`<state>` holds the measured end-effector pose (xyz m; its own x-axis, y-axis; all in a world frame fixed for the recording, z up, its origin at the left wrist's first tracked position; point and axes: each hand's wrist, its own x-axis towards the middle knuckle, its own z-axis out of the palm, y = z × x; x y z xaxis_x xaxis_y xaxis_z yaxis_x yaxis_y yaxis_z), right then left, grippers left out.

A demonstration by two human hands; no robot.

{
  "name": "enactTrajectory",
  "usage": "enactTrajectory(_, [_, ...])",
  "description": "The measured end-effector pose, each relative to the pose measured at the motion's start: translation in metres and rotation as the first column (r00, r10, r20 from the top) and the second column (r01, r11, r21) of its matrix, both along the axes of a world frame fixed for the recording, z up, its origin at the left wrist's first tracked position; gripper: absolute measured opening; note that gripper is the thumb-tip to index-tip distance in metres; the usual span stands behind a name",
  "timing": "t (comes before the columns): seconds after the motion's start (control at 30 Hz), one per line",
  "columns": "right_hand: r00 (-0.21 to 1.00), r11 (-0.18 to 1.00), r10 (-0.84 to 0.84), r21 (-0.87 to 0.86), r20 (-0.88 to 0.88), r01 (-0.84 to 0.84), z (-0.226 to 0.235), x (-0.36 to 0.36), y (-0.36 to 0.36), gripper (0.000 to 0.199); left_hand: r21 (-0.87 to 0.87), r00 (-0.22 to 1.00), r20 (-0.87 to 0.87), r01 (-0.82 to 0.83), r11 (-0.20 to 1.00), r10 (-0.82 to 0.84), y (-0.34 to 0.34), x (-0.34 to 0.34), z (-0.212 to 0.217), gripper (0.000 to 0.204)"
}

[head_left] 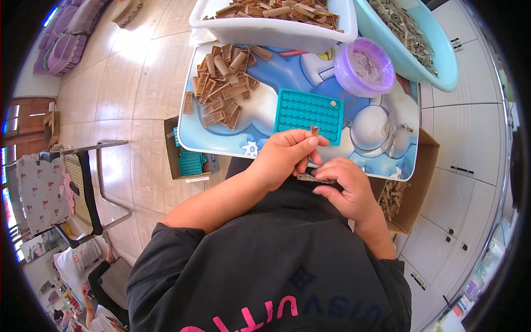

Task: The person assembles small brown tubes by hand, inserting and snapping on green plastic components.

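Note:
My left hand point(290, 152) is raised at the near edge of the table, thumb and forefinger pinching a small brown piece point(315, 131) whose tip sticks up. Most of that piece is hidden by the fingers. Lower and to the right, my right hand point(347, 187) is curled close to my lap around something thin and greyish point(316, 179), too covered to name. Just beyond both hands lies a teal tray point(310, 113) with rows of round cells. One small pale round thing point(333, 103) rests near its far right corner.
Brown plastic pieces point(224, 83) lie heaped on the table's left. Behind stand a white tub point(271, 30) of similar pieces, a purple bowl point(384, 83) and a light blue basin point(451, 66) of metal parts. Cardboard boxes point(172, 157) flank the table. Several loose metal bits point(406, 128) lie right.

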<state>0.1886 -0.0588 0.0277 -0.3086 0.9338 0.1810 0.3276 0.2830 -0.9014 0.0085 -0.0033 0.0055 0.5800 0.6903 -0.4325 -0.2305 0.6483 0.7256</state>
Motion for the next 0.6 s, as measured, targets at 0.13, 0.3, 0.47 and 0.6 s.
enactTrajectory(0.13, [0.971, 0.970, -0.239, 0.053, 0.011, 0.238, -0.001, 0.005, 0.005, 0.020, 0.143, 0.982, -0.182, 0.072, 0.987, -0.046, -0.003, -0.001, 0.008, 0.024])
enactTrajectory(0.3, [0.938, 0.920, -0.319, 0.281, 0.134, 0.273, 0.003, -0.004, 0.023, 0.018, 0.387, 0.938, -0.346, 0.171, 0.906, -0.029, -0.013, -0.001, 0.010, 0.018])
enactTrajectory(0.47, [0.914, 0.878, -0.236, 0.476, 0.330, 0.055, 0.002, -0.005, 0.029, 0.021, 0.518, 0.931, -0.364, 0.219, 0.827, -0.019, -0.013, -0.004, 0.010, 0.014])
enactTrajectory(0.6, [0.915, 0.867, -0.212, 0.498, 0.343, 0.015, 0.001, -0.001, 0.028, 0.021, 0.646, 0.913, -0.408, 0.274, 0.712, 0.019, -0.013, -0.008, 0.006, 0.010])
